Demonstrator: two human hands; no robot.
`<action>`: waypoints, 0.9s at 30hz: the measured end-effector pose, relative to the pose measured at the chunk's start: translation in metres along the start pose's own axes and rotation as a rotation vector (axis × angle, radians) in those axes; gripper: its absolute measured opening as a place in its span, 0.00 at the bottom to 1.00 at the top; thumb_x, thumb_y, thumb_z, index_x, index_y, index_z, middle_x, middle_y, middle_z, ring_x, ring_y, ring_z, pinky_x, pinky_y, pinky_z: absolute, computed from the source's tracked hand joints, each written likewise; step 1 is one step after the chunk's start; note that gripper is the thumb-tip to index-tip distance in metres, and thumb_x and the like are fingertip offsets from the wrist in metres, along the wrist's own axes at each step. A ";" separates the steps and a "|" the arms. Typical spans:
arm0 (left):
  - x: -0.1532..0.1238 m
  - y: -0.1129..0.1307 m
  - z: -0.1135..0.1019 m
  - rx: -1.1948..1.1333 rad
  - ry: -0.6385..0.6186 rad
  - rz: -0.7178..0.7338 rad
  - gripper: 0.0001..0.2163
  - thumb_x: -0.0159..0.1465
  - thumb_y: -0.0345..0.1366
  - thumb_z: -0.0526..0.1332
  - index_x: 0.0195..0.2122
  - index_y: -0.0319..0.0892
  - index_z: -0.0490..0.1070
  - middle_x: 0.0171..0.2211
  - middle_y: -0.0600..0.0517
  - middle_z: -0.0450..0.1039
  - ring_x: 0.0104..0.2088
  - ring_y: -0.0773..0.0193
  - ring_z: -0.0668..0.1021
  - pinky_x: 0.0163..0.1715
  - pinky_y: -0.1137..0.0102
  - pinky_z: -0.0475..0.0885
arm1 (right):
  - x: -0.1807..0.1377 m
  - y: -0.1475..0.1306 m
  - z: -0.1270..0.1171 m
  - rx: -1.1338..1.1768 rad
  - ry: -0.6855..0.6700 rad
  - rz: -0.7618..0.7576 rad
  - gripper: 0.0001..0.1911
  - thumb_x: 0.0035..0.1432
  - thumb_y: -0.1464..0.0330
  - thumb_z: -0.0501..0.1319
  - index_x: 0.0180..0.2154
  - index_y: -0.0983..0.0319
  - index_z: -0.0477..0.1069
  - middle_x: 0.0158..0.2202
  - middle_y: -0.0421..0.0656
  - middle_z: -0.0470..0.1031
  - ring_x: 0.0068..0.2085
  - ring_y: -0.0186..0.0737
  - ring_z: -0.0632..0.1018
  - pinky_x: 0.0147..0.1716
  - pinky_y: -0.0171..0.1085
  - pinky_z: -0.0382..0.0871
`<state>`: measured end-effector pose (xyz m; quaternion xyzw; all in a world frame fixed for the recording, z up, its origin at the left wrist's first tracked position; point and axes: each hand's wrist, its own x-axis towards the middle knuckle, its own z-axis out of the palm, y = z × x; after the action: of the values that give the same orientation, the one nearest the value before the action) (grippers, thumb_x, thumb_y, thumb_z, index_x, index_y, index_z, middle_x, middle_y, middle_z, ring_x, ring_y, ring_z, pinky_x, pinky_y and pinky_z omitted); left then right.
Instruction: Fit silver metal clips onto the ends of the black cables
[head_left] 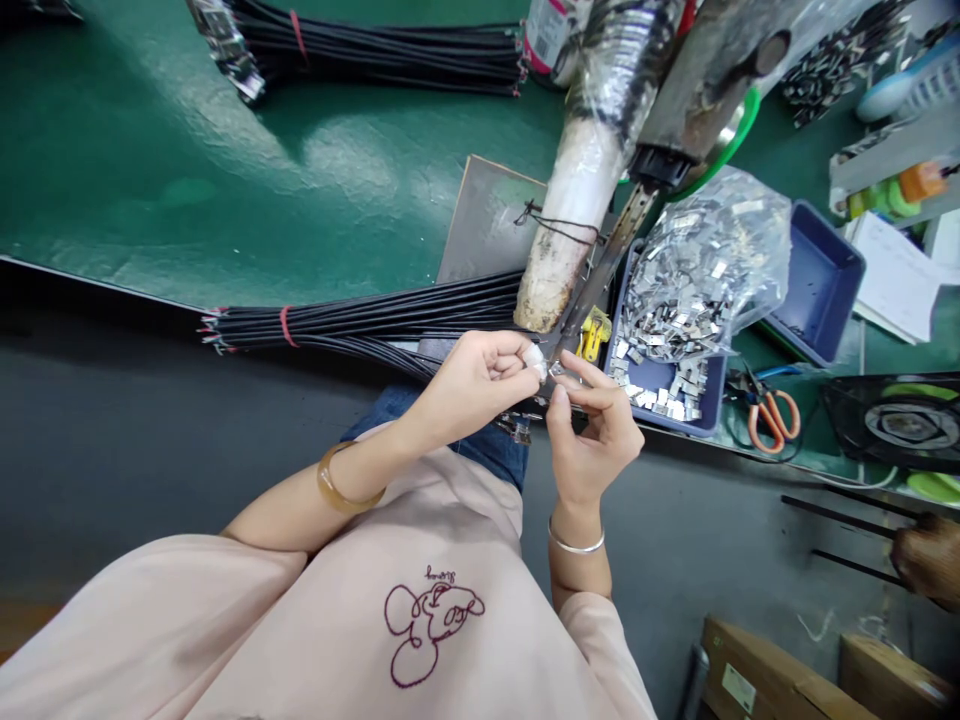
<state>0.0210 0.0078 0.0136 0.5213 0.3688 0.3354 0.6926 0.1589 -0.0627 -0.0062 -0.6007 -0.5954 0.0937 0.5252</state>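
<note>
My left hand [484, 380] is closed in a pinch, with white wrapping on one fingertip; whatever lies between its fingers is hidden. Close to that fingertip, my right hand [596, 420] grips a small shiny metal piece [556, 369] between thumb and index finger. Both hands meet near the front edge of the green table, just below a metal bar [604, 265]. A bundle of black cables [390, 315], tied with a red band, runs along the edge behind my left hand. Several small metal parts [667, 340] fill a plastic bag and a blue tray [712, 415] to the right.
A plastic-wrapped cylinder [574, 190] slants down over the work spot. Beside the tray lie orange-handled scissors [776, 420], and a yellow tool [595, 335] sits left of it. Another cable bundle [390, 50] rests at the back. Cardboard boxes [780, 675] stand on the floor.
</note>
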 end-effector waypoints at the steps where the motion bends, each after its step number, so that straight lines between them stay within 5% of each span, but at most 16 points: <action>1: 0.000 0.000 0.000 -0.005 0.007 0.002 0.06 0.59 0.31 0.60 0.25 0.38 0.67 0.19 0.60 0.53 0.21 0.75 0.55 0.21 0.76 0.50 | 0.001 -0.001 0.000 -0.007 0.001 0.002 0.05 0.61 0.74 0.63 0.36 0.58 0.71 0.48 0.44 0.82 0.43 0.39 0.85 0.43 0.41 0.83; 27: 0.001 0.004 0.003 0.001 0.023 -0.020 0.05 0.58 0.31 0.59 0.25 0.39 0.65 0.19 0.59 0.53 0.21 0.75 0.56 0.22 0.75 0.51 | 0.005 -0.008 -0.004 -0.096 -0.021 -0.077 0.05 0.59 0.74 0.63 0.35 0.58 0.72 0.47 0.43 0.83 0.42 0.39 0.85 0.41 0.39 0.84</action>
<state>0.0235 0.0085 0.0173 0.5140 0.3822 0.3342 0.6914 0.1583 -0.0627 0.0045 -0.6010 -0.6272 0.0511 0.4927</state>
